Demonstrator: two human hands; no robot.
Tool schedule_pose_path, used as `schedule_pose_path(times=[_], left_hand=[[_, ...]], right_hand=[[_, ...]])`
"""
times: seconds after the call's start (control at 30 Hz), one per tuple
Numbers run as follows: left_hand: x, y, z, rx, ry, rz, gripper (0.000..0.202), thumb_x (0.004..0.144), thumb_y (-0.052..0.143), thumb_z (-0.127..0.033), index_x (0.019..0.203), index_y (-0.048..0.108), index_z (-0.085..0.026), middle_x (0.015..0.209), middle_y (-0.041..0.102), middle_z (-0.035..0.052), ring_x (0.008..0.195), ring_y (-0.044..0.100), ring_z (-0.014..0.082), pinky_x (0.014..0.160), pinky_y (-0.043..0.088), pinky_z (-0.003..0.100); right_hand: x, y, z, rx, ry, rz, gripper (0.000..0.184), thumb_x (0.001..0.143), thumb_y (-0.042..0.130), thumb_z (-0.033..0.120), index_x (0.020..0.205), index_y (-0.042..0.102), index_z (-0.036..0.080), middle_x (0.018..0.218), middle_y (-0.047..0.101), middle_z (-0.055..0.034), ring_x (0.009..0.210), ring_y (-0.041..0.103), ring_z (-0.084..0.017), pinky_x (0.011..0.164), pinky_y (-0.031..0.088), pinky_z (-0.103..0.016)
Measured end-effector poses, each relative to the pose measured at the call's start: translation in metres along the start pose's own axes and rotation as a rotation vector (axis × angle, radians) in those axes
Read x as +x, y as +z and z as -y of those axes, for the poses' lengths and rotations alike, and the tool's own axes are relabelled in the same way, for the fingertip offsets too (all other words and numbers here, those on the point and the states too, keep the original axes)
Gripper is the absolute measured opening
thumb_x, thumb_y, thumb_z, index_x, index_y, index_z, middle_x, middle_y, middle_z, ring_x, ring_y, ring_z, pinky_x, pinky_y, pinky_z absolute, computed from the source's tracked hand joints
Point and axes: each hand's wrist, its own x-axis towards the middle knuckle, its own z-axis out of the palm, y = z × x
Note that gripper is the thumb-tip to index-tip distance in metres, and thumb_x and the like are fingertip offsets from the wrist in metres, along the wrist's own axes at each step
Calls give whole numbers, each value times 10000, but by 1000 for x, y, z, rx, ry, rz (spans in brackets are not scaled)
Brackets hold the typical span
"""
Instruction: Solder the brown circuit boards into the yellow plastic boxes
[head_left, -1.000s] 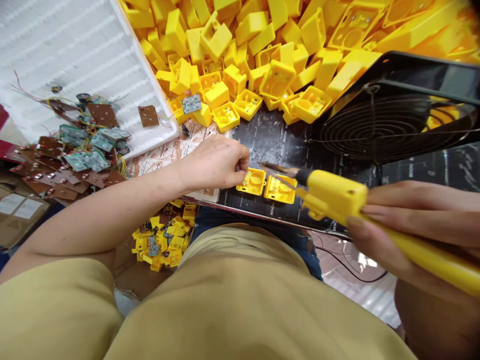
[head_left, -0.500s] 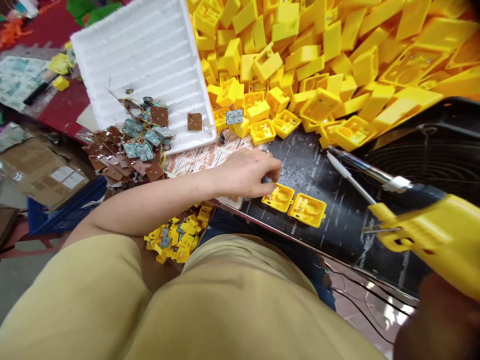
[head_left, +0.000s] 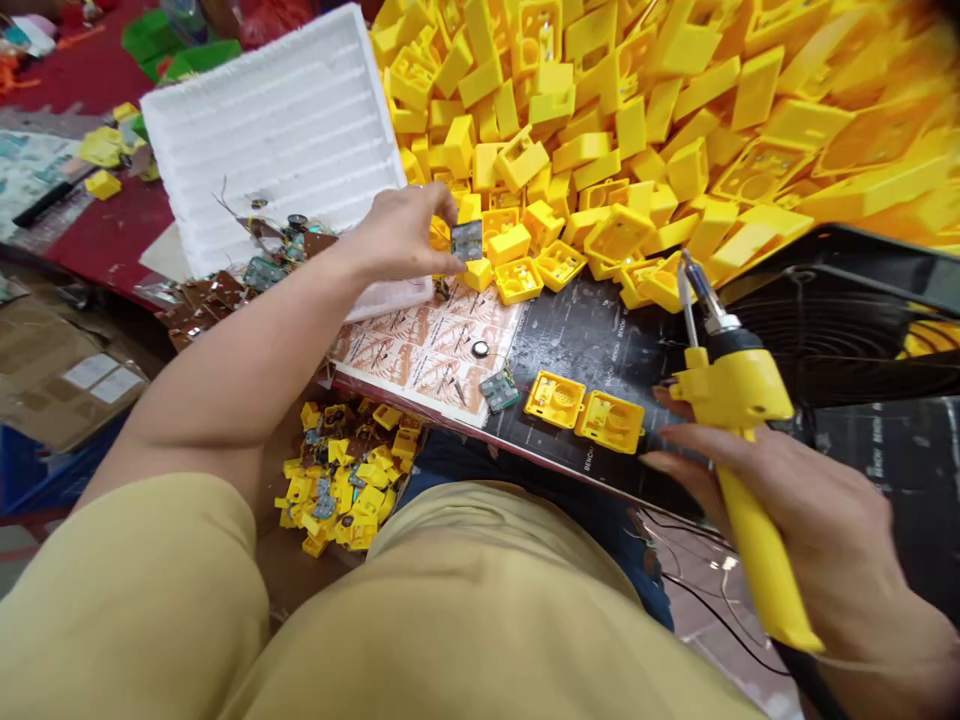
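Observation:
My left hand (head_left: 409, 232) reaches over the edge of the white foam tray, thumb and fingers closed on the edges of a small grey circuit board (head_left: 467, 241) beside the yellow pile. My right hand (head_left: 802, 520) grips a yellow soldering gun (head_left: 731, 385), its metal tip and a thin white tube pointing up and away. To the left of that hand, two open yellow plastic cases (head_left: 611, 421) lie side by side on the black bench top. Just left of them is another circuit board (head_left: 499, 390) with thin wires, and a small round disc (head_left: 480, 349) lies above it.
A big heap of yellow cases (head_left: 585, 150) covers the back. Brown and green boards (head_left: 210, 300) lie by the foam tray (head_left: 262, 130). A black fan-like guard (head_left: 825, 330) stands at right. Below the bench edge, more yellow parts (head_left: 352, 480) are piled; cables hang at right.
My left hand has moved left and away from the yellow cases to the grey board, uncovering a board and disc. My right hand has brought the soldering gun leftward, closer to the cases.

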Motion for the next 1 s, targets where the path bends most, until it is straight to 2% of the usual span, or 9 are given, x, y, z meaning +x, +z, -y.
schedule_pose_path(times=[0.1, 0.23, 0.4, 0.47, 0.57, 0.63, 0.8, 0.9, 1.0], left_hand=[[-6, -16, -6, -268, 37, 34, 623, 794, 706, -605, 1220, 537, -182, 1087, 699, 68, 1010, 630, 197, 899, 497, 391], [-5, -41, -24, -518, 176, 132, 668, 810, 701, -607, 1296, 499, -196, 1063, 693, 61, 969, 657, 186, 832, 504, 390], [1, -35, -75, -207, 370, 677, 417, 753, 798, -309, 1146, 688, -223, 980, 723, 10, 922, 663, 168, 868, 508, 342], [-7, -21, -94, -1, 495, 757, 389, 711, 745, -106, 1044, 738, -308, 1012, 729, -17, 955, 688, 206, 916, 512, 364], [-25, -3, -100, 180, 676, 681, 524, 692, 631, 10, 1023, 749, -379, 1330, 646, -3, 1246, 595, 281, 1108, 390, 468], [-36, 1, -92, 78, 649, 572, 537, 731, 583, -31, 1100, 727, -393, 1466, 552, -21, 1334, 527, 262, 1142, 352, 450], [-55, 4, -76, -112, 234, 162, 317, 906, 501, -358, 1127, 704, -258, 1173, 720, 31, 1093, 642, 218, 979, 466, 381], [-66, 19, -87, 49, 181, 5, 467, 874, 523, -639, 946, 727, -225, 1043, 734, 73, 1087, 611, 283, 1025, 413, 483], [-73, 40, -98, 165, 218, -31, 510, 807, 580, -716, 879, 720, -231, 1109, 719, 86, 1147, 556, 322, 1095, 322, 558]], right_hand=[[9, 14, -4, 13, -75, 72, 445, 799, 781, 422, 1164, 608, 234, 987, 712, -75, 884, 711, -260, 720, 586, -350], [18, 40, 6, 83, -66, 56, 445, 834, 757, 270, 1221, 541, 227, 1040, 710, -75, 902, 721, -230, 723, 611, -315], [28, 59, 28, 182, -16, 14, 523, 812, 787, 340, 1247, 515, 238, 1195, 682, -97, 1093, 688, -259, 896, 617, -386], [27, 56, 31, 209, 38, -48, 588, 796, 801, 352, 1279, 487, 232, 1269, 651, -131, 1145, 666, -271, 952, 602, -429], [19, 44, 28, 208, 89, -143, 652, 757, 834, 260, 1308, 486, 240, 1306, 639, -137, 1175, 651, -264, 988, 591, -429], [13, 36, 25, 190, 88, -165, 648, 721, 855, 206, 1281, 531, 251, 1245, 680, -107, 1132, 673, -248, 983, 596, -398], [6, 23, 23, 165, 68, -170, 496, 750, 805, 105, 1181, 602, 242, 1102, 736, -75, 876, 741, -202, 798, 645, -301], [9, 21, 25, 151, 39, -207, 439, 755, 786, 73, 1131, 619, 228, 1019, 753, -60, 813, 743, -195, 752, 646, -282], [10, 19, 25, 120, 16, -232, 413, 746, 788, 58, 1095, 631, 213, 975, 758, -59, 799, 742, -187, 737, 636, -256]])
